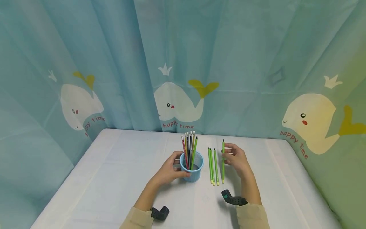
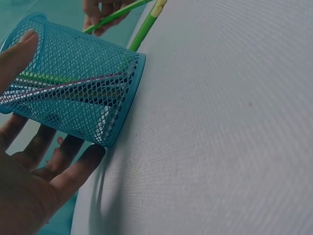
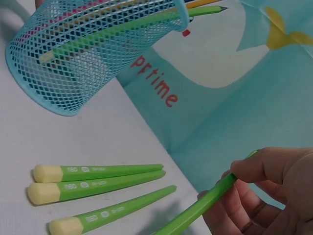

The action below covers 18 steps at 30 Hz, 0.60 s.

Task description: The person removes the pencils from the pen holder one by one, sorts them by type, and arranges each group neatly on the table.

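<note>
Beige cloth sleeves [image 1: 253, 217] lead to a left hand [image 1: 168, 171] gripping a round blue mesh cup [image 1: 195, 176], one green pencil [image 1: 194, 151] already inside, and a right hand [image 1: 236, 159] pinching another green pencil [image 1: 223, 168], three loose pencils [image 1: 212, 167] left between.

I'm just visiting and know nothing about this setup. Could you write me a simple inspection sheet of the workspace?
Surface: white tabletop.
Things in use: light-blue mesh cup, upright, holding several pencils, including a green-bodied one; three loose green pencils lie to its right, tips pointing away from the person.
Clutter: nothing seen.
Hands: left hand grips the cup; right hand pinches a fourth green pencil. A black device is worn at each wrist.
Cables: nothing seen.
Surroundings: blue-green curtain behind, printed with white whales and "happy time".
</note>
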Tool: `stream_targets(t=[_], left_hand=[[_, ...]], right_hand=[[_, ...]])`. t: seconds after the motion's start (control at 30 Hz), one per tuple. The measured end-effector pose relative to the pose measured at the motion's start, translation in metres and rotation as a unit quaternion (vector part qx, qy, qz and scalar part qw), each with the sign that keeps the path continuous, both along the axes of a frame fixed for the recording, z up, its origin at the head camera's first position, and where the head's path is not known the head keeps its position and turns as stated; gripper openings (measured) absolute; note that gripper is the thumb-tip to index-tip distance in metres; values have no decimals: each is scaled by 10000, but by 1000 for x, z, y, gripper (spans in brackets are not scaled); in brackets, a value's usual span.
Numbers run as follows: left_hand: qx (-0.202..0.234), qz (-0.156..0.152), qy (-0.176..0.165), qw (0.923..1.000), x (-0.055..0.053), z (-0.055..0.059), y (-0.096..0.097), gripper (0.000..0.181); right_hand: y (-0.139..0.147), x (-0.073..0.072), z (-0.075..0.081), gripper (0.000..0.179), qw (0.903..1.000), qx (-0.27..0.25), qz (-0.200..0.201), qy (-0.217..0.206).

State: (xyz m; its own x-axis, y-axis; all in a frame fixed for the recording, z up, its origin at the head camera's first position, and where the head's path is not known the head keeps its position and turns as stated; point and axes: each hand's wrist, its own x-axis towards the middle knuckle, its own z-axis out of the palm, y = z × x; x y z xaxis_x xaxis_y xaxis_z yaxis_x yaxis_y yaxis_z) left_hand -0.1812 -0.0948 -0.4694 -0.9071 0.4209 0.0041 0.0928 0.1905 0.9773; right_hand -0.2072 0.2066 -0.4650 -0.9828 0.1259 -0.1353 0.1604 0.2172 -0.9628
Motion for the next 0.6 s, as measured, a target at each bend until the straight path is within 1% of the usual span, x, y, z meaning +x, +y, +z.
stream_targets(t=[0.3,0.6], left_hand=[[64,-99,43,9999,0,2,0,74],[65,-59,52,9999,1,2,-1,74]], right_hand=[[-3,0,-4,48,9996,251,53,-106],[-3,-1,-12,49,9982,556,48,-205]])
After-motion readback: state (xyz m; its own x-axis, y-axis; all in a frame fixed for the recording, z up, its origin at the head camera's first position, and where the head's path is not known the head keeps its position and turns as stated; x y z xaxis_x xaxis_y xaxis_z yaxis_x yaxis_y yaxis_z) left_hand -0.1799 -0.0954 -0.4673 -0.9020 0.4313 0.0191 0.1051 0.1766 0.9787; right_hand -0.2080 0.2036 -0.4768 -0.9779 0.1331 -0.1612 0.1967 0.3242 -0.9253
